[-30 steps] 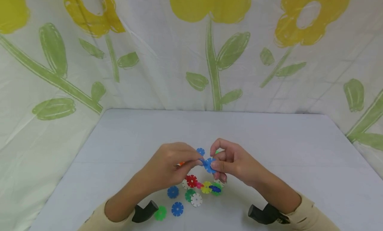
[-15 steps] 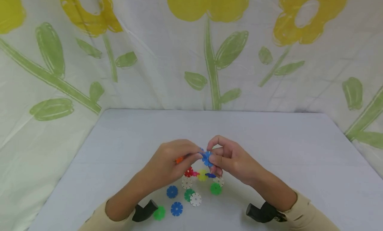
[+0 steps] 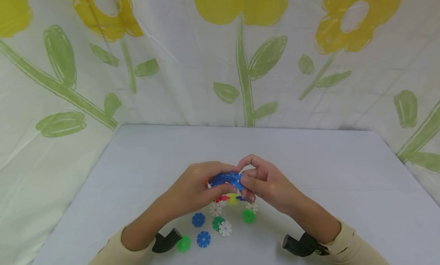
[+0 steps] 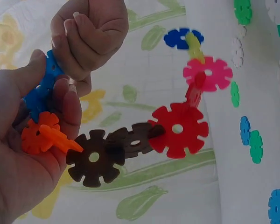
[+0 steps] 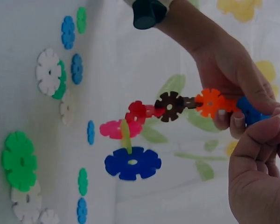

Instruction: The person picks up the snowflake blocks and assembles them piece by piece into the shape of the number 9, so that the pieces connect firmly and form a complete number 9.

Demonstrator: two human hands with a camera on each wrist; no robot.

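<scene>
A chain of notched plastic snowflake discs hangs between and below both hands. Blue discs (image 4: 49, 74) form its upper end, followed by orange discs (image 4: 39, 133), dark brown discs (image 4: 94, 161), red discs (image 4: 179, 135), a pink disc (image 4: 220, 75), a yellow disc (image 4: 194, 46) and a dark blue disc (image 5: 133, 163) at the free end. My left hand (image 3: 203, 183) holds the blue part between thumb and fingers, the orange discs lying by its palm. The right hand (image 3: 262, 181) pinches the outermost blue disc with thumb and fingers, fingertips close to those of the left.
Loose discs lie on the white table (image 3: 309, 158) below the hands: blue (image 3: 204, 239), light green (image 3: 183, 244), dark green (image 3: 217, 222), white (image 3: 225, 229) and several more. A white curtain (image 3: 185, 85) with painted flowers rises behind the table.
Both hands have risen slightly, lifting the chain with them. My left hand has moved from a fingertip pinch to a wider hold around the blue discs, closer to the right hand.
</scene>
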